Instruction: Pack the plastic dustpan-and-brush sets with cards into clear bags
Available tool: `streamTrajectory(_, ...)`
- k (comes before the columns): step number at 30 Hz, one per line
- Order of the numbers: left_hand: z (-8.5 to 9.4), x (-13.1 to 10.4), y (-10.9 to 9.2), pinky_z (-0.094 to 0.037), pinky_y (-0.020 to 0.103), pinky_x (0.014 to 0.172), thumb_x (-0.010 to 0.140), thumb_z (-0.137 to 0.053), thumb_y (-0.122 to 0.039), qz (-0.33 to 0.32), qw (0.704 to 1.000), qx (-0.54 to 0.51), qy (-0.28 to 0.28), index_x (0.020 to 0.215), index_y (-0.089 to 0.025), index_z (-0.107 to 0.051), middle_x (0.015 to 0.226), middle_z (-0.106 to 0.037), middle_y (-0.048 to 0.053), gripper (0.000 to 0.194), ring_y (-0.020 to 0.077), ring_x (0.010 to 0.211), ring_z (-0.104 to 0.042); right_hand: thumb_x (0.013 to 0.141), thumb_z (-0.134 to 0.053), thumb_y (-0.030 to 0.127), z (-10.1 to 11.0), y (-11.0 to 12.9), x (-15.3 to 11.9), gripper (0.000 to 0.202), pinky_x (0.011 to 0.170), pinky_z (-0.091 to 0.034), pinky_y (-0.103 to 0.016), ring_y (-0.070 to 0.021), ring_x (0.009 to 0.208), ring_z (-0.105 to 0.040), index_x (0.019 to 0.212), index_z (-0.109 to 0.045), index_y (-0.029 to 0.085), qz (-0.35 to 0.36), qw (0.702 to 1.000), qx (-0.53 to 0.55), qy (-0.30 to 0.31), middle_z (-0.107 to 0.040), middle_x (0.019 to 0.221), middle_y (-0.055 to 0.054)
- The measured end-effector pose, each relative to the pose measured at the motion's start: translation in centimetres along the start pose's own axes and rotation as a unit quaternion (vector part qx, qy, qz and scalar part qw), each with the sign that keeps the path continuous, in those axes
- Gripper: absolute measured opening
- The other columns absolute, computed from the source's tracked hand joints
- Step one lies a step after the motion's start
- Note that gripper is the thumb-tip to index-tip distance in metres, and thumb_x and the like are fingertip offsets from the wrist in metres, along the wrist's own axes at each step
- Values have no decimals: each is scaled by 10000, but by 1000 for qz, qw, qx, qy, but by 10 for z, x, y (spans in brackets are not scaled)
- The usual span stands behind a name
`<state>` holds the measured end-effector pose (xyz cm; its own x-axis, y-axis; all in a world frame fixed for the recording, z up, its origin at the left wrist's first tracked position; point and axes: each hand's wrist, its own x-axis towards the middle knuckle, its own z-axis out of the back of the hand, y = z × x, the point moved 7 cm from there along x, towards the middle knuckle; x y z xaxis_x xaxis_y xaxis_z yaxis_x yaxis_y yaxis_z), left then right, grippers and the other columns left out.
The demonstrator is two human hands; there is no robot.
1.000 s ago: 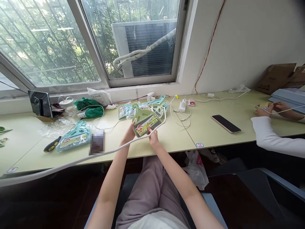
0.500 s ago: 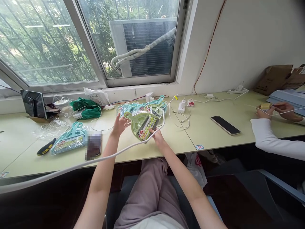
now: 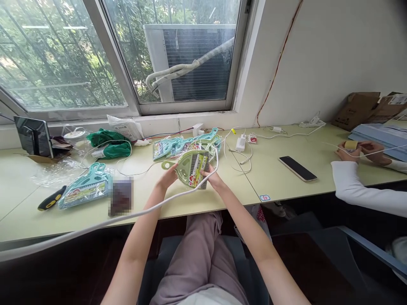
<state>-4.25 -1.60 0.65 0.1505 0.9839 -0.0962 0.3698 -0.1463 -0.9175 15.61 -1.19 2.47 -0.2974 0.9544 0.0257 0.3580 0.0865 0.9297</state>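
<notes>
Head view. My left hand [image 3: 167, 178] grips the green dustpan pack [image 3: 183, 168] at its left side, close to the base of the handle. My right hand [image 3: 214, 178] grips the same pack at its right side, with the thumb on the printed label [image 3: 196, 168]. Both hands are closed on the item. The pack is located in front of me, near the front edge of the table [image 3: 232, 197]; its handle points left and the brush bristles lie beside the label. I cannot tell whether its lower edge touches the tabletop. A white cable [image 3: 178, 195] crosses in front of the pack and my left forearm.

Behind the pack, blue-green packs [image 3: 171, 147] lie near the window wall. To the left are another blue-green pack [image 3: 85, 186] and a black-and-yellow handle [image 3: 52, 198] beside it. To the right are a white charger [image 3: 241, 144] and a phone [image 3: 298, 168], lying flat. At the far right, a co-worker's hands [image 3: 377, 153] hold a yellow roll [image 3: 351, 145].
</notes>
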Motion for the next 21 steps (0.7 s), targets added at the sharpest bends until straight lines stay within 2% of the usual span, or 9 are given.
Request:
streamTrajectory(4,-4,-1,12,-526,364,847,855,-540,-366,9,999,-33,-6,1022,-155,-664,942,-721,86,296,233,904,-676,598,-763,178,5,0,1,545,879,-507,-375,-212,958,-630,1115,-611,261,-30,999,-22,14,-695,1054,-11)
streamTrajectory(6,-11,-2,16,-514,387,877,840,-550,-360,14,999,-32,2,1023,-148,-662,943,-721,95,302,252,946,-668,600,-766,163,10,2,3,570,867,-510,-354,-209,966,-628,1135,-604,274,-37,999,-30,19,-691,1074,-8)
streamTrajectory(10,-28,-4,18,-458,437,970,795,-593,-364,18,997,6,75,1070,-158,-654,1027,-704,121,349,297,1117,-601,605,-767,155,21,6,7,634,808,-525,-338,-211,942,-647,1194,-576,292,-57,997,-35,41,-700,1047,-8)
streamTrajectory(12,-37,-6,11,-437,461,989,761,-613,-379,-15,995,10,103,1131,-183,-633,1108,-681,116,419,306,1172,-564,600,-764,149,27,7,8,666,782,-532,-330,-213,930,-655,1217,-561,295,-61,997,-34,40,-705,1028,-8)
streamTrajectory(15,-47,-13,-5,-404,482,1015,713,-648,-413,-82,991,-18,103,1279,-242,-543,1273,-604,83,600,307,1235,-510,588,-763,138,32,5,11,702,770,-540,-314,-202,929,-657,1235,-545,304,-53,997,-38,31,-700,1051,-3)
streamTrajectory(18,-56,-24,-21,-368,487,1040,657,-702,-469,-99,988,-45,110,1366,-242,-463,1369,-530,99,782,333,1286,-449,589,-760,137,36,-2,15,699,760,-548,-304,-195,923,-656,1232,-541,301,-53,996,-50,40,-683,1093,-10)
streamTrajectory(21,-50,-35,-46,-346,492,1051,632,-696,-582,-148,979,-76,118,1399,-212,-426,1428,-461,137,894,362,1350,-350,587,-763,132,44,2,21,664,792,-551,-310,-199,941,-651,1200,-556,279,-52,993,-81,62,-673,1108,-24)
